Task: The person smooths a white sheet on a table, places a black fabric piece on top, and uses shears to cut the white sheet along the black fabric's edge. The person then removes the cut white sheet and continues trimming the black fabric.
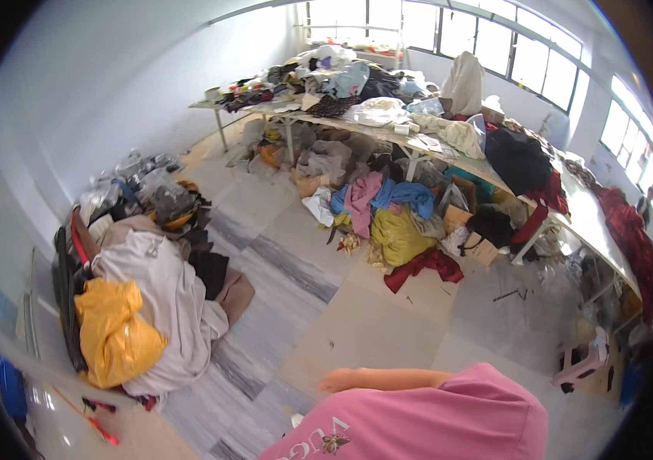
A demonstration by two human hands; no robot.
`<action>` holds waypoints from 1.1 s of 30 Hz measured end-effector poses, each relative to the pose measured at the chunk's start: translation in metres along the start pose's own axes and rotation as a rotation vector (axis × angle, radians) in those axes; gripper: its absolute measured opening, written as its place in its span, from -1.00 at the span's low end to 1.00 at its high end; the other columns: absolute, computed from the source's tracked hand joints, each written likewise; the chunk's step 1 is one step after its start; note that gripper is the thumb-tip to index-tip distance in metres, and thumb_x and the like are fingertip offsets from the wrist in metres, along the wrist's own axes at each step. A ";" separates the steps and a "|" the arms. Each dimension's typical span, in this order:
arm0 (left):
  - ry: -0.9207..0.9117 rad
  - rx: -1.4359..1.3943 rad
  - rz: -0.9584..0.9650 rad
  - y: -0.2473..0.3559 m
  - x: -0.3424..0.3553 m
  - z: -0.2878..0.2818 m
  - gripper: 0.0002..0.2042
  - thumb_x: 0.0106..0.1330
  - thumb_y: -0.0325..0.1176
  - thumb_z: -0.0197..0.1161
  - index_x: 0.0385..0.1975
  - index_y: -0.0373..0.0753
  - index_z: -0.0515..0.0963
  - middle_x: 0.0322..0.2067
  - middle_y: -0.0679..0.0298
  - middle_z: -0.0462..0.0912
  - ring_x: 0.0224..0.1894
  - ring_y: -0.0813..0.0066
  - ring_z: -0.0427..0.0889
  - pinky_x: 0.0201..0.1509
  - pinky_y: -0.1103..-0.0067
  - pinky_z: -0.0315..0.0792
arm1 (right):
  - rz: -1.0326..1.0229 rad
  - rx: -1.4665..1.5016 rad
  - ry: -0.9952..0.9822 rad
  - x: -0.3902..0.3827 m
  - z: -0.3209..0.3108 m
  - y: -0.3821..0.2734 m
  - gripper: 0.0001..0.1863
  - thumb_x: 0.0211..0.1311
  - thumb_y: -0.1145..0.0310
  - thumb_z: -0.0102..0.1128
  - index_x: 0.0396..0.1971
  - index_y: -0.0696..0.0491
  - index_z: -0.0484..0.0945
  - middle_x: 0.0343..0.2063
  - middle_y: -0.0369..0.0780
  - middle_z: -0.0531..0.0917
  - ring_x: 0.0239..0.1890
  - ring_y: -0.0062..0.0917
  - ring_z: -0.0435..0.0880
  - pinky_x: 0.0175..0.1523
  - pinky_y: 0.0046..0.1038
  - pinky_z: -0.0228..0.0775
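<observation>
My right arm comes out of a pink short sleeve (pixel 487 399) at the lower edge and reaches leftward across my body. At its end is my right hand (pixel 339 379), partly covered by the pink shirt front. Its fingers are blurred and mostly hidden, so their pose does not show. No held thing is visible at that hand. A small white thing (pixel 297 420) peeks out beside the shirt, too little of it showing to name. Tiled floor (pixel 372 330) lies beyond the hand. My left hand is out of the picture.
Leftward, a heap holds a pale grey cloth (pixel 161 276) and an orange-yellow bag (pixel 115 337). Long tables (pixel 434 149) piled with garments run along the back and right. Bags, boxes and a green-yellow bundle (pixel 399 238) crowd beneath. A pinkish stool (pixel 583 356) stands at right.
</observation>
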State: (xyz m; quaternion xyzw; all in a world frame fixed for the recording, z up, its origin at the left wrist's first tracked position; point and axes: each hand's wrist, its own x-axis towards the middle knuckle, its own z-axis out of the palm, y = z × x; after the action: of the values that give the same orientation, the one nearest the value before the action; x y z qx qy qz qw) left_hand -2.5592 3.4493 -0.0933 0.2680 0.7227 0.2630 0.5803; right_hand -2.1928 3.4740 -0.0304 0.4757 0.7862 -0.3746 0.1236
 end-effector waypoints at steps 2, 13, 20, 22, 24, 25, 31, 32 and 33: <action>0.074 -0.036 0.046 0.042 0.055 -0.035 -0.78 0.31 -0.19 0.00 -0.49 -0.18 0.39 -0.65 0.36 0.35 -0.65 0.54 0.33 -0.58 0.62 0.31 | 0.083 0.144 0.115 -0.012 0.031 0.068 -0.75 0.26 0.23 -0.11 -0.19 -0.05 0.52 -0.14 -0.20 0.57 -0.06 -0.31 0.53 0.00 -0.28 0.37; -0.443 0.216 0.640 0.454 0.346 0.201 -0.75 0.31 -0.38 0.01 -0.05 -0.22 0.43 -0.41 0.20 0.60 -0.47 0.50 0.56 -0.50 0.64 0.43 | 1.215 0.877 0.205 -0.117 0.121 0.181 -0.68 0.11 0.17 -0.01 -0.37 0.05 0.65 -0.36 -0.12 0.67 -0.30 -0.27 0.65 -0.16 -0.24 0.46; -0.677 0.472 0.632 0.521 0.321 0.498 -0.78 0.32 -0.37 0.04 -0.15 -0.30 0.53 -0.38 0.22 0.66 -0.37 0.56 0.62 -0.31 0.62 0.50 | 0.956 1.156 0.897 -0.089 -0.100 0.251 -0.61 0.16 0.19 0.05 -0.14 0.17 0.53 -0.34 -0.15 0.68 -0.33 -0.41 0.66 -0.18 -0.41 0.48; -0.731 0.444 0.740 0.560 0.330 0.569 -0.78 0.32 -0.37 0.03 -0.15 -0.30 0.53 -0.39 0.22 0.65 -0.40 0.55 0.60 -0.32 0.61 0.49 | 0.945 1.203 1.027 -0.083 -0.187 0.298 -0.63 0.22 0.25 0.03 -0.10 0.19 0.50 -0.35 -0.14 0.67 -0.35 -0.51 0.65 -0.20 -0.48 0.47; -0.776 0.417 0.848 0.617 0.335 0.644 -0.78 0.31 -0.36 0.03 -0.17 -0.30 0.53 -0.41 0.22 0.65 -0.43 0.56 0.58 -0.32 0.60 0.47 | 0.860 1.191 1.168 -0.081 -0.236 0.341 -0.69 0.27 0.32 -0.02 -0.11 0.20 0.51 -0.36 -0.16 0.67 -0.37 -0.57 0.64 -0.22 -0.52 0.47; -0.808 0.383 0.884 0.645 0.342 0.678 -0.79 0.30 -0.35 0.04 -0.19 -0.31 0.53 -0.42 0.22 0.65 -0.44 0.56 0.57 -0.31 0.59 0.47 | 0.829 1.210 1.212 -0.079 -0.264 0.352 -0.70 0.28 0.33 -0.02 -0.08 0.18 0.50 -0.34 -0.18 0.66 -0.36 -0.58 0.63 -0.23 -0.54 0.45; -0.769 0.345 1.198 0.834 0.383 0.901 -0.81 0.23 -0.38 0.09 -0.23 -0.28 0.55 -0.41 0.16 0.66 -0.34 0.39 0.63 -0.23 0.52 0.48 | 0.886 1.330 1.504 -0.066 -0.365 0.418 -0.73 0.30 0.40 -0.03 -0.07 0.16 0.49 -0.38 -0.22 0.65 -0.43 -0.59 0.60 -0.28 -0.59 0.42; -0.722 0.340 1.343 0.871 0.399 0.942 -0.81 0.22 -0.38 0.10 -0.23 -0.27 0.55 -0.38 0.14 0.65 -0.31 0.34 0.63 -0.21 0.49 0.48 | 0.925 1.361 1.513 -0.056 -0.359 0.434 -0.72 0.29 0.39 -0.02 -0.07 0.17 0.49 -0.38 -0.20 0.65 -0.43 -0.60 0.60 -0.31 -0.61 0.40; -0.675 0.338 1.484 0.902 0.416 0.980 -0.81 0.20 -0.38 0.11 -0.23 -0.26 0.56 -0.36 0.12 0.64 -0.28 0.29 0.62 -0.18 0.47 0.48 | 0.970 1.402 1.517 -0.043 -0.350 0.450 -0.72 0.29 0.39 -0.02 -0.08 0.18 0.49 -0.38 -0.20 0.66 -0.43 -0.60 0.60 -0.31 -0.60 0.40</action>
State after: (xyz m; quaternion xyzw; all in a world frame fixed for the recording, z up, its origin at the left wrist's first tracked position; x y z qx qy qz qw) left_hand -1.6009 4.4524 0.0554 0.8227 0.1751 0.3708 0.3937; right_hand -1.7359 3.8133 0.0223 0.7975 0.0094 -0.2598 -0.5444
